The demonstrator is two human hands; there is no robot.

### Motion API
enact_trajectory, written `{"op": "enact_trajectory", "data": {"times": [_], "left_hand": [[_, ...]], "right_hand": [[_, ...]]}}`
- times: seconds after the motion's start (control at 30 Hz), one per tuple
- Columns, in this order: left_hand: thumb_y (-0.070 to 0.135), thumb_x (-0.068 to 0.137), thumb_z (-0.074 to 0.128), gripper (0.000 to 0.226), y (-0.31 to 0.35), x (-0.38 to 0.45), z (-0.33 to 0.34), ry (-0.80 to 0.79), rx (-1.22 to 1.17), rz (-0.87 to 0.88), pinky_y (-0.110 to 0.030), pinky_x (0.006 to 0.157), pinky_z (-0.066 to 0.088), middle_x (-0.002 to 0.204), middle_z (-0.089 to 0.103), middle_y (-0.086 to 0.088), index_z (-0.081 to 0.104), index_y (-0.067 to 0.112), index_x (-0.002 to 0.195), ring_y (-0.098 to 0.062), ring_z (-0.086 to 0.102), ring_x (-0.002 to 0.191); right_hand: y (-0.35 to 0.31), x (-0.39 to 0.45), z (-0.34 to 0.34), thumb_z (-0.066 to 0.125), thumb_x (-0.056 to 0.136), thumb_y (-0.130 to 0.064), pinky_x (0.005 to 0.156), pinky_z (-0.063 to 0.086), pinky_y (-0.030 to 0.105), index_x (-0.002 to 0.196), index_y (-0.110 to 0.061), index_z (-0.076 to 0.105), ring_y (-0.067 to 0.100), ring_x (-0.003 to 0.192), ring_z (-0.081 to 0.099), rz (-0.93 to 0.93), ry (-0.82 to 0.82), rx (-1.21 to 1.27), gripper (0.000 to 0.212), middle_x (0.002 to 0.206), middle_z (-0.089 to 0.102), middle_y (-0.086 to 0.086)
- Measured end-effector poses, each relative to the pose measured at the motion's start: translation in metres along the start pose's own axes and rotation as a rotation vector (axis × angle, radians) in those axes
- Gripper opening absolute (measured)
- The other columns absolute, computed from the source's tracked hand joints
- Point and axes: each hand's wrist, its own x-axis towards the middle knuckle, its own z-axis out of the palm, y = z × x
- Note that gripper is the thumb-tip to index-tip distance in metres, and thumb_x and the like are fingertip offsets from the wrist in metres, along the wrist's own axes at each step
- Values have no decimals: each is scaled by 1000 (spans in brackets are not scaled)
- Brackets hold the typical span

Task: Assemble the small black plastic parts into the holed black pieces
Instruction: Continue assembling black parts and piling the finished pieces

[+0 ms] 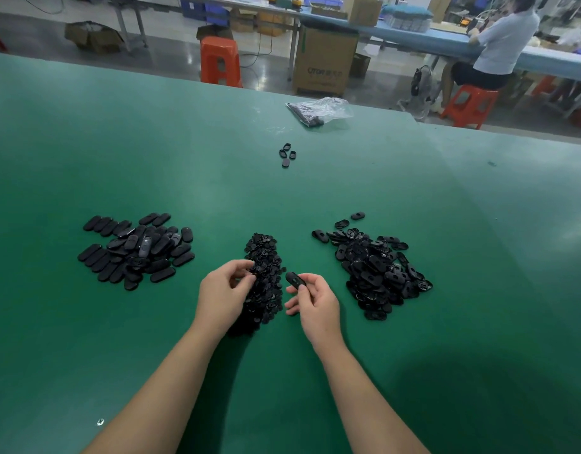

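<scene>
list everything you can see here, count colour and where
table: one, green, fills the foreground
oval pieces pile: many, black, left
small parts pile: many, black, centre, between the hands
holed pieces pile: many, black, right
loose pieces: a few, black, mid-table
plastic bag: one, clear, far edge
stools: two, orange, floor behind
cardboard box: one, brown, floor
seated person: one, top right
left hand: pinches at small parts
right hand: holds a holed piece

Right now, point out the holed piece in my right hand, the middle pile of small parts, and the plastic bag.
holed piece [294,279], head view, on its upper face above the fingers.
middle pile of small parts [264,253], head view, on the pile's upper half.
plastic bag [328,108], head view, on its clear crumpled middle.
</scene>
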Motion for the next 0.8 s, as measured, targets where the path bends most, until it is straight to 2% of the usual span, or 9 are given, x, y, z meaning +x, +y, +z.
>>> {"op": "enact_trajectory", "data": {"times": [0.07,0.17,0.3,0.37,0.43,0.5,0.57,0.67,0.8], "left_hand": [[12,87,74,19,12,-3,13,-59,14,22,-6,62,43,76,71,12,71,30,88,4,62,68],[12,85,73,22,22,-4,28,-118,84,31,-8,58,41,68,69,17,70,31,76,5,60,63],[12,85,69,17,31,-5,39,-106,184,31,-8,60,42,69,68,19,71,28,80,8,61,67],[15,86,67,14,33,-6,43,-90,249,23,-21,68,51,74,69,15,71,28,83,0,63,70],[17,86,67,12,35,-7,46,-79,278,20,-27,70,53,76,70,12,72,28,84,-6,64,72],[16,86,67,12,36,-7,49,-84,276,17,-25,68,51,76,70,12,72,27,85,-3,63,72],[15,87,67,12,36,-6,51,-91,265,8,-17,64,46,76,69,13,73,26,85,1,61,71],[14,86,69,12,37,-4,51,-93,262,-9,-7,60,38,76,68,15,73,25,84,4,60,72],[15,83,70,12,42,-1,50,-65,301,-27,-11,59,38,72,66,11,68,26,79,1,59,70]], "right_hand": [[1,0,0,49,102,-3,58,56,27,103,-18,59,14,61,68,-6,15,9,17,88,75,3],[2,1,1,51,102,-3,58,57,30,102,-18,58,14,60,66,-24,4,4,17,86,75,1],[5,2,0,54,101,-8,68,60,37,101,-25,61,17,64,69,-49,-17,-53,19,89,77,-5],[6,3,0,56,101,-11,72,61,40,100,-28,62,21,68,71,-52,-11,-83,18,91,77,-5],[8,3,0,57,101,-12,75,61,41,100,-28,62,20,72,72,-51,-8,-94,17,92,77,-5],[8,4,0,58,100,-13,80,61,38,102,-28,63,12,83,73,-50,1,-118,16,95,77,-6],[8,5,-1,59,100,-13,84,60,35,103,-28,63,7,90,72,-54,9,-135,16,99,77,-6],[9,5,-1,58,100,-13,80,61,39,104,-26,63,9,80,72,-59,4,-136,14,96,77,-6],[8,4,-1,57,101,-10,76,61,47,103,-24,63,19,69,71,-71,-9,-115,15,92,76,-2]]}}
